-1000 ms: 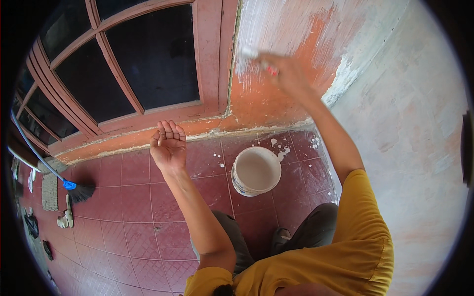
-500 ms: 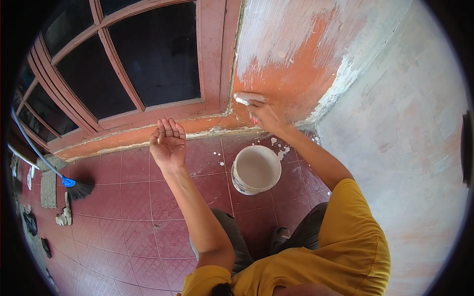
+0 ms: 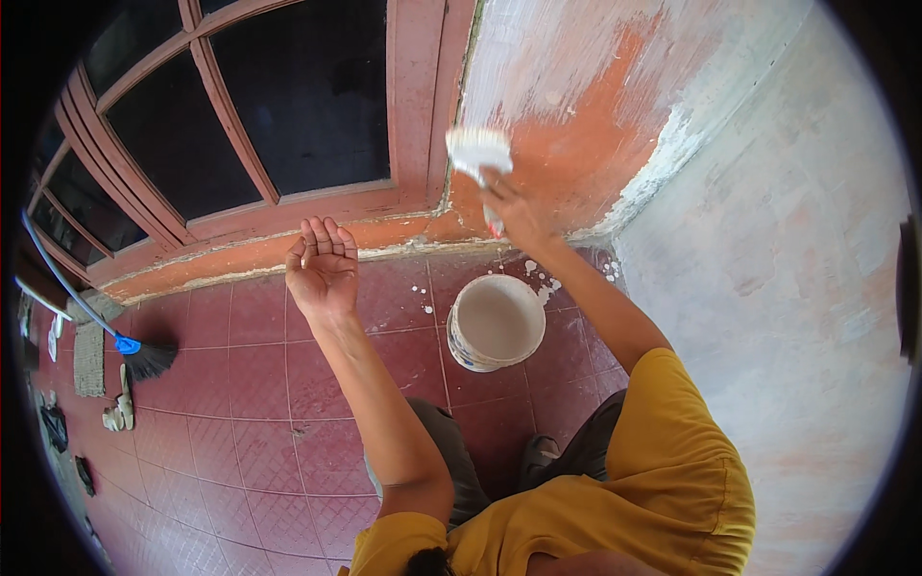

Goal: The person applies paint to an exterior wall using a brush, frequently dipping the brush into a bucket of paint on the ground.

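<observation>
My right hand (image 3: pixel 519 213) grips the handle of a wide paintbrush (image 3: pixel 478 154) whose head and pale bristles are coated in white. The brush is at the left edge of the orange wall (image 3: pixel 567 154), close to the window frame; whether its bristles touch the wall is hard to tell. Streaky white paint covers the wall's upper part. My left hand (image 3: pixel 323 267) is raised palm up in front of the window's lower rail, fingers loosely curved and holding nothing. Below my right hand, a white bucket (image 3: pixel 457 336) of pale liquid stands on the floor.
A pinkish-brown window frame (image 3: pixel 413 106) with dark panes fills the upper left. At right rises a patchy whitish wall (image 3: pixel 759 317). White drips spot the red tiles (image 3: pixel 250 384). A broom (image 3: pixel 149 357), a grey block (image 3: pixel 89 360) and sandals (image 3: pixel 120 408) lie at left.
The paintbrush has swung from lying nearly sideways to pointing up, its broad face now showing, higher on the wall. My left hand has barely shifted.
</observation>
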Demonstrator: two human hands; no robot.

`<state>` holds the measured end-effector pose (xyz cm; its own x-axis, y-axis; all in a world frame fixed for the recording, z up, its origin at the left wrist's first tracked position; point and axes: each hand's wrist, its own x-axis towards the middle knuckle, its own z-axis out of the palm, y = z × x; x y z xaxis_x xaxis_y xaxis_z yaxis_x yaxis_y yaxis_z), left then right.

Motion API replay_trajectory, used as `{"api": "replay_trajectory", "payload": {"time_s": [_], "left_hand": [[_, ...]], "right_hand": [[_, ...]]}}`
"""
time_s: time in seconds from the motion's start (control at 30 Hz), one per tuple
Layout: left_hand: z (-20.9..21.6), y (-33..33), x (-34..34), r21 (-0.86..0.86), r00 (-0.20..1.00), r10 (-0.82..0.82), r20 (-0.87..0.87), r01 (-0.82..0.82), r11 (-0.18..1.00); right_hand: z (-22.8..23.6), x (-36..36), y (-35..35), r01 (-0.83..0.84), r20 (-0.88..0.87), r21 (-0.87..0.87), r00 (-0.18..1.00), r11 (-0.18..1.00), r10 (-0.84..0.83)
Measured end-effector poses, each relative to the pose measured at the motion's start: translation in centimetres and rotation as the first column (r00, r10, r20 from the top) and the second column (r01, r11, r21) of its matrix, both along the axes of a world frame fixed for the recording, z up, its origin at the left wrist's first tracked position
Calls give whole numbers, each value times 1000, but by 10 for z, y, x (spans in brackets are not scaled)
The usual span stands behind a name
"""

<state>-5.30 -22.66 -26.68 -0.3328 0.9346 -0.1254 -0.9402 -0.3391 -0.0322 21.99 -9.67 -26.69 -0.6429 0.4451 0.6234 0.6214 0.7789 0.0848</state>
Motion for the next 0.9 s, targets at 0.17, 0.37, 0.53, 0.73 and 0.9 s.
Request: {"api": "replay_trajectory", "payload": {"time_s": [0.17, 0.37, 0.53, 0.73, 0.9], "left_hand": [[4, -4, 0, -10, 1000, 18, -18, -18, 1000], [2, -1, 0, -15, 1000, 16, -16, -16, 1000], [4, 0, 2, 3, 1000, 6, -12, -6, 1000], [3, -2, 2, -11, 1000, 10, -16, -10, 1000], [-1, 2, 0, 21, 1000, -26, 3, 25, 999]], "right_hand": [[7, 0, 2, -4, 73, -445, 996, 895, 41], [88, -3, 11, -95, -293, -194, 955, 976, 35], [26, -2, -5, -47, -207, 100, 976, 994, 67], [-2, 0, -6, 108, 93, -426, 993, 898, -76], [66, 2, 11, -107, -473, -457, 870, 883, -140]]}}
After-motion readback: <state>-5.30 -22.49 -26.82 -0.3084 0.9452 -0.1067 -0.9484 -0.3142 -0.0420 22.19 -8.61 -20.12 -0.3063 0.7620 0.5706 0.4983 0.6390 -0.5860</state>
